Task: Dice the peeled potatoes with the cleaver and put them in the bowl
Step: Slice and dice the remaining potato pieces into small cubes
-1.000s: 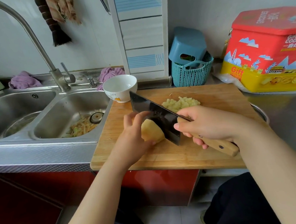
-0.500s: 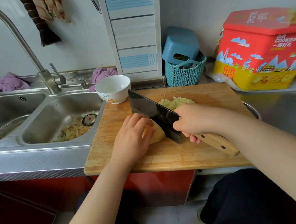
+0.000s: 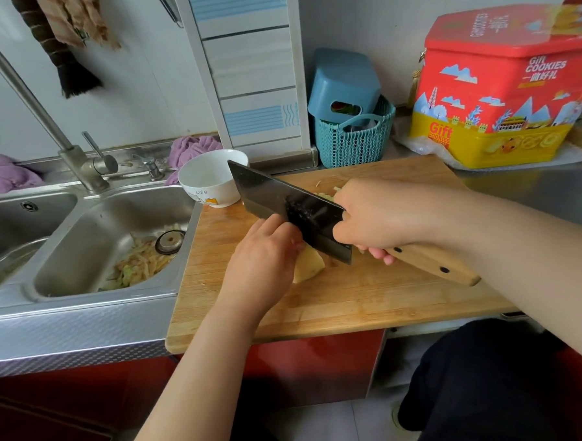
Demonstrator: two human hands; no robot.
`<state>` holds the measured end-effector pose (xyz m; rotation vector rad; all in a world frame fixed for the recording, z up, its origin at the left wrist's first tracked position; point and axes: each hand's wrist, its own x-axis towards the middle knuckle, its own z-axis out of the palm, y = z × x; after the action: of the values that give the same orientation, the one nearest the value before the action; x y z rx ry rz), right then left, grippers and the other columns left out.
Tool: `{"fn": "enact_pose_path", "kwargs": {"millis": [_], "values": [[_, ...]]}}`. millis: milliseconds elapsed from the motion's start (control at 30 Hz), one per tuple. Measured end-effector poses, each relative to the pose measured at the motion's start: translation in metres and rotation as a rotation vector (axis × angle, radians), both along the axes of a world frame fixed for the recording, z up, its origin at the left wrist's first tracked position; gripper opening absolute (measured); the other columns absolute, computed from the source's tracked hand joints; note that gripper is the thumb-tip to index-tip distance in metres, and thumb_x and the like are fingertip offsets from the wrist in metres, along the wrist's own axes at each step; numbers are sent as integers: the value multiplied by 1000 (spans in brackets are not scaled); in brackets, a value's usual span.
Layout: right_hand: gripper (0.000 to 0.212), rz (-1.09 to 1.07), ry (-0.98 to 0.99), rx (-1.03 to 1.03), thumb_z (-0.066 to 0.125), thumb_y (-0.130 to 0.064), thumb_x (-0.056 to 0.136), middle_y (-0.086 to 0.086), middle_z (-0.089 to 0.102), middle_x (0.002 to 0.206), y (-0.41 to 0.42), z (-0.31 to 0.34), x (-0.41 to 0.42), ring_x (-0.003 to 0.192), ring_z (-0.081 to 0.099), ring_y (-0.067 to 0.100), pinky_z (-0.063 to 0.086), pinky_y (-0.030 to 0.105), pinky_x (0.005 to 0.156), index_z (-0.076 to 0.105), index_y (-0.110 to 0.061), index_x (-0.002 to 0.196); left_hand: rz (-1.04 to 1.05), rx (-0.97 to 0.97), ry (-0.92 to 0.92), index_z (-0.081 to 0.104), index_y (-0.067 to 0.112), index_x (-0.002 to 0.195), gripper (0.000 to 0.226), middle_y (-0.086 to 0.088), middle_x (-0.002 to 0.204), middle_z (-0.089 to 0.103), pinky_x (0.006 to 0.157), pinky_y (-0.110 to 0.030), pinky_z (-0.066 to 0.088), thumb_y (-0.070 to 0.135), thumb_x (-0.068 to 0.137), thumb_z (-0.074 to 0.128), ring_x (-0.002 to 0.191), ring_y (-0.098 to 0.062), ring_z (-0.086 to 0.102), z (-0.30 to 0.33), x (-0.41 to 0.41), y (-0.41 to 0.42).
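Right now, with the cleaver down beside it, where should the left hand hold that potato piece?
Hold the potato piece on its uncut rounded end, from above and from the sink side, as the left hand does now. The cleaver, gripped by the right hand, stands against the piece's right side, so fingertips are probably safest curled back from the blade.

Pale yellow potato (image 3: 310, 264) on a tan wooden cutting board (image 3: 371, 297), black cleaver (image 3: 282, 204) with light wood handle, white bowl (image 3: 210, 180) with small cartoon print behind the board, teal woven basket (image 3: 353, 143), red-and-yellow cookie tin (image 3: 498, 91), purple cloth (image 3: 191, 149).
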<state>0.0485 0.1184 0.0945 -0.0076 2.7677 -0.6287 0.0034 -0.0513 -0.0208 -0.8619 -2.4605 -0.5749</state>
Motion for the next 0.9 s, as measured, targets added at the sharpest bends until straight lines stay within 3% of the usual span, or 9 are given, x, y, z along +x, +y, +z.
{"fn": "enact_pose_path", "kwargs": {"millis": [233,567,900], "values": [[28,2,5,7,46,-14,95,9,57,50,-3,10,5,37,52,19,43,24,44,53,-3,70,1,10,16,66,12,88,4,-1,88,56,61,-40,49,9,85,66,79,-23,52,0,3,1],[35,-16,8,12,46,-16,96,3,53,38,-7,15,4,33,51,17,43,21,41,53,-5,63,1,33,15,66,11,86,5,-1,84,55,60,-35,45,7,83,68,76,-24,52,-1,3,0],[32,-43,-54,-17,44,-12,96,11,55,50,-12,8,-4,42,52,23,45,25,40,54,-1,69,-10,60,14,66,11,88,8,-2,86,56,63,-33,43,8,82,70,79,-25,53,-6,0,-2]]}}
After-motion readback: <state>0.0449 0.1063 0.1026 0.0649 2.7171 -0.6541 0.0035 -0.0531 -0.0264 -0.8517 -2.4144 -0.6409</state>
